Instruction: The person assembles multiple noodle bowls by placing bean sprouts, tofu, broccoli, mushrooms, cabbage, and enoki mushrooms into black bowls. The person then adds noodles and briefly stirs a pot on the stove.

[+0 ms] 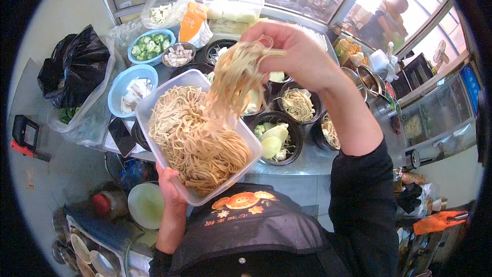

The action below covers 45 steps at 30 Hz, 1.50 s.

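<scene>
My left hand [171, 186] grips the near left edge of a clear plastic container [246, 138] filled with pale noodle-like strands [196, 134]. Above the container's right side, my right hand [282, 52] pinches a hanging bunch of the strands [242, 77], blurred at its lower end. Several black bowls stand to the right and behind: one [298, 154] has broccoli and pale green slices [271, 144], and another [318, 104] holds strands of the same sort [298, 104]. A further bowl is partly behind my right forearm.
At the left stand a blue basket of white pieces [136, 94], a blue basket of broccoli [151, 47], a metal bowl of pale chunks [178, 54] and a black plastic bag [77, 65]. A dark phone-like slab [121, 136] lies near the container. A person [384, 19] is beyond the window.
</scene>
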{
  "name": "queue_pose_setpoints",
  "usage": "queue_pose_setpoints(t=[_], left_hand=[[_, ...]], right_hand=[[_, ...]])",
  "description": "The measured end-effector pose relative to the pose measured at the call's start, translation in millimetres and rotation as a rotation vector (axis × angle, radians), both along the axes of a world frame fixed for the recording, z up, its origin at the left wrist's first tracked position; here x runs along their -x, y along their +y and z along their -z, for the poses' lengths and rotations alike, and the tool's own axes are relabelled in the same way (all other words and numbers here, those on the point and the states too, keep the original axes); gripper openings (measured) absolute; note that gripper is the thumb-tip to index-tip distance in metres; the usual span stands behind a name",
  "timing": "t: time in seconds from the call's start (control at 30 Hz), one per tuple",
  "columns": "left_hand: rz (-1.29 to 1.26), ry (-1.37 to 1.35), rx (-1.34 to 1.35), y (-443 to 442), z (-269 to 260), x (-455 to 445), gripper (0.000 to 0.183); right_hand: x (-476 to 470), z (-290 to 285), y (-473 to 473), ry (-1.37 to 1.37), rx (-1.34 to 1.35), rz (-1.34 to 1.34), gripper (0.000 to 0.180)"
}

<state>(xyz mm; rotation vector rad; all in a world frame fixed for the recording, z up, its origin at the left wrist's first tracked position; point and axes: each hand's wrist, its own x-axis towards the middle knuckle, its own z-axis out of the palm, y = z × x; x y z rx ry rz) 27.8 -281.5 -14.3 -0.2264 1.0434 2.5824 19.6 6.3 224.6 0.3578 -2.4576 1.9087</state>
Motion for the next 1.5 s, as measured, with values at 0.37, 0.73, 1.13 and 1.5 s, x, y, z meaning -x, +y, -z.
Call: queue_pose_setpoints(t=[0.37, 0.73, 1.13, 1.5], left_hand=[[-0.11, 0.057, 0.087, -1.7, 15.5, 10.5, 0.073], [-0.097, 0.008, 0.128, -6.8, 19.7, 13.5, 0.075], [-0.084, -0.034, 0.103, -11.2, 15.7, 13.6, 0.073], [-0.095, -0.04, 0.077, -10.0, 11.1, 11.4, 0.079]], right_hand=[[-70.3, -40.9, 69.1, 0.187, 0.165, 0.322, 0.038], [-103.8, 95.3, 99.0, -0.269, 0.013, 0.283, 0.033], [-57.4, 230.4, 83.4, -0.172, -0.698, 0.412, 0.022], [-49.8, 211.8, 81.1, -0.098, -0.562, 0.444, 0.017]])
